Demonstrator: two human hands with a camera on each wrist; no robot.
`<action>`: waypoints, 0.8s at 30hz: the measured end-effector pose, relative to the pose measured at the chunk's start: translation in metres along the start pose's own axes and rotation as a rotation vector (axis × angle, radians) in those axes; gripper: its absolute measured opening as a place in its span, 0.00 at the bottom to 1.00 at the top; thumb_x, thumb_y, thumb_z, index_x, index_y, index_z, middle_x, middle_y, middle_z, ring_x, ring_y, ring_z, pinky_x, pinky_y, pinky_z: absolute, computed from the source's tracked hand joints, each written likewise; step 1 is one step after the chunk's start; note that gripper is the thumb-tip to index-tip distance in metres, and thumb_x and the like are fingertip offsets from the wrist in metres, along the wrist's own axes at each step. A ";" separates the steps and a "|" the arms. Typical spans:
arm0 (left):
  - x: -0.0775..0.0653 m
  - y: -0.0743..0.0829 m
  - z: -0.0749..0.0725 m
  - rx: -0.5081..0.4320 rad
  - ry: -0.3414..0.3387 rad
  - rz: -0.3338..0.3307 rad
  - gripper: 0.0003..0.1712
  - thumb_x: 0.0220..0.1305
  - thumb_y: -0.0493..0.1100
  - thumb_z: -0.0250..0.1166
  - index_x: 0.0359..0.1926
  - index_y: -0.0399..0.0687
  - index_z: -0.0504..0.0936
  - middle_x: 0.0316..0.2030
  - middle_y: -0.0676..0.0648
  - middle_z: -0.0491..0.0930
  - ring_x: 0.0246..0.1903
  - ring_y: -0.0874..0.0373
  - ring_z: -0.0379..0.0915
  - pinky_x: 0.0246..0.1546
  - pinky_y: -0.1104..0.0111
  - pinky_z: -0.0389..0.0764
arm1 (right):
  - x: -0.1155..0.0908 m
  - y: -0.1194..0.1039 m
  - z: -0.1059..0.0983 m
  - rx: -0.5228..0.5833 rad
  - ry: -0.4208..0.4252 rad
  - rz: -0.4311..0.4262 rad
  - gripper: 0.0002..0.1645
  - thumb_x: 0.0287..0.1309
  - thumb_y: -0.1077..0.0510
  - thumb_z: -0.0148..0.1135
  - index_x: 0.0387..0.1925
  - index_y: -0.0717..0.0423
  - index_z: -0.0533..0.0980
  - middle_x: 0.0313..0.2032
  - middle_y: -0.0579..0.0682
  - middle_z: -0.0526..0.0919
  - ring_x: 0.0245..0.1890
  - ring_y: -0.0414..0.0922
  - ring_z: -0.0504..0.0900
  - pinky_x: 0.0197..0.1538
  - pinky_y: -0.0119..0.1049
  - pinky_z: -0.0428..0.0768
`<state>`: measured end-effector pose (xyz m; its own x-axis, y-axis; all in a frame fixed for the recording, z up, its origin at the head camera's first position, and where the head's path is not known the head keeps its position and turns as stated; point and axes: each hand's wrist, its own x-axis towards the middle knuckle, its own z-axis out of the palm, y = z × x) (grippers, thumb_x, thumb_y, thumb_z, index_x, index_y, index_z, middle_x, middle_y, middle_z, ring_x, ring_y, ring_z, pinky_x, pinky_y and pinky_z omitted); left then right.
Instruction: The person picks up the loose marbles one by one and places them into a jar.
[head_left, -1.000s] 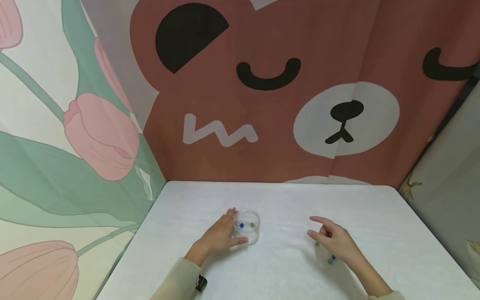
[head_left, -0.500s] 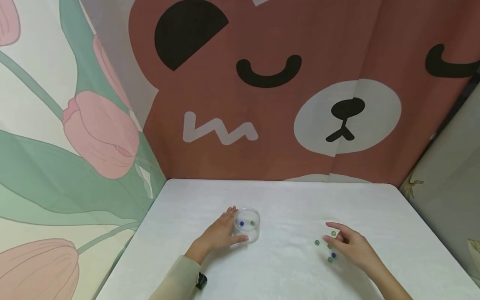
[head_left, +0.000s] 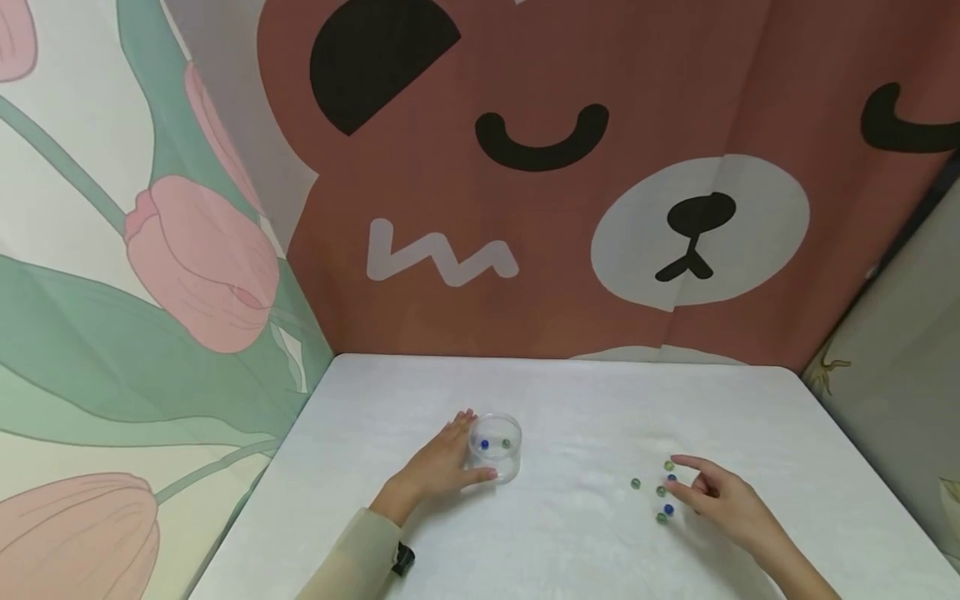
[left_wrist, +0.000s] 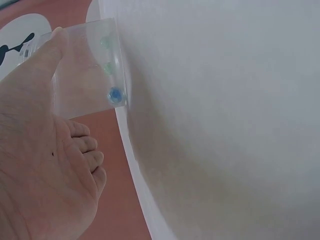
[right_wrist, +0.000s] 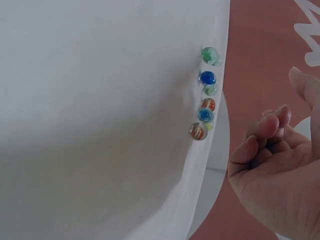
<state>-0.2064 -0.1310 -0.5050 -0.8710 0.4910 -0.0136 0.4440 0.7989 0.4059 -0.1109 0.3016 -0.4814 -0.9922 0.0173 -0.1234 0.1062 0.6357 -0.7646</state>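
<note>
the work looks part-way along at most: a couple of marbles sit inside the clear cup, and more lie loose outside it. the cup stands upright on the white table, left of the loose ones and well apart from them.

inside it are a blue marble and a green marble — a third pale green spot shows from the left wrist, but i can't tell whether that's a marble or a reflection.

the left hand holds the cup from the left, thumb along the near side, fingers along the far side. the right hand has thumb and index parted, other fingers curled, nothing seen in its grip; its tips are at the loose marbles, contact unclear. green, blue and orange-swirled ones remain out there — judging from this, most are left.
</note>
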 end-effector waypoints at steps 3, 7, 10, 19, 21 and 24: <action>0.001 -0.001 0.001 0.002 0.000 0.002 0.63 0.60 0.77 0.60 0.79 0.40 0.52 0.80 0.41 0.48 0.79 0.49 0.41 0.79 0.56 0.49 | -0.002 0.003 -0.002 -0.005 -0.002 0.005 0.39 0.64 0.43 0.68 0.68 0.61 0.71 0.27 0.47 0.72 0.23 0.39 0.67 0.24 0.32 0.67; 0.001 -0.001 0.001 0.013 0.001 0.002 0.63 0.60 0.77 0.60 0.79 0.39 0.52 0.80 0.41 0.48 0.79 0.50 0.41 0.79 0.57 0.49 | -0.003 0.007 -0.003 -0.003 -0.004 0.020 0.40 0.63 0.43 0.69 0.68 0.60 0.70 0.27 0.47 0.73 0.24 0.39 0.68 0.24 0.32 0.67; 0.001 -0.001 0.001 0.009 0.003 0.002 0.63 0.60 0.77 0.60 0.79 0.39 0.52 0.80 0.42 0.48 0.80 0.50 0.41 0.79 0.57 0.49 | -0.003 0.012 -0.005 -0.022 -0.003 0.029 0.40 0.63 0.44 0.69 0.68 0.61 0.70 0.27 0.47 0.73 0.25 0.39 0.68 0.26 0.31 0.67; 0.001 -0.003 0.003 0.016 0.007 -0.008 0.64 0.59 0.79 0.58 0.80 0.40 0.51 0.80 0.43 0.48 0.79 0.50 0.41 0.79 0.57 0.50 | 0.000 0.029 -0.008 -0.091 -0.008 0.103 0.38 0.62 0.41 0.69 0.64 0.62 0.74 0.27 0.46 0.72 0.27 0.41 0.68 0.27 0.33 0.66; 0.001 -0.003 0.003 0.015 0.010 -0.006 0.64 0.59 0.79 0.58 0.80 0.40 0.51 0.80 0.43 0.48 0.79 0.50 0.41 0.79 0.57 0.50 | 0.001 0.031 -0.008 -0.099 -0.014 0.123 0.39 0.61 0.40 0.69 0.64 0.61 0.75 0.27 0.46 0.73 0.28 0.41 0.69 0.28 0.33 0.65; 0.001 -0.003 0.003 0.016 0.012 -0.001 0.64 0.59 0.79 0.58 0.80 0.40 0.51 0.80 0.42 0.48 0.79 0.50 0.41 0.79 0.57 0.50 | 0.001 0.034 -0.009 -0.112 -0.025 0.130 0.40 0.59 0.38 0.70 0.64 0.60 0.75 0.28 0.46 0.73 0.29 0.41 0.69 0.30 0.33 0.65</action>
<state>-0.2077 -0.1323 -0.5096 -0.8740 0.4860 -0.0033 0.4461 0.8049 0.3914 -0.1086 0.3304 -0.5020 -0.9685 0.0866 -0.2334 0.2241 0.7115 -0.6660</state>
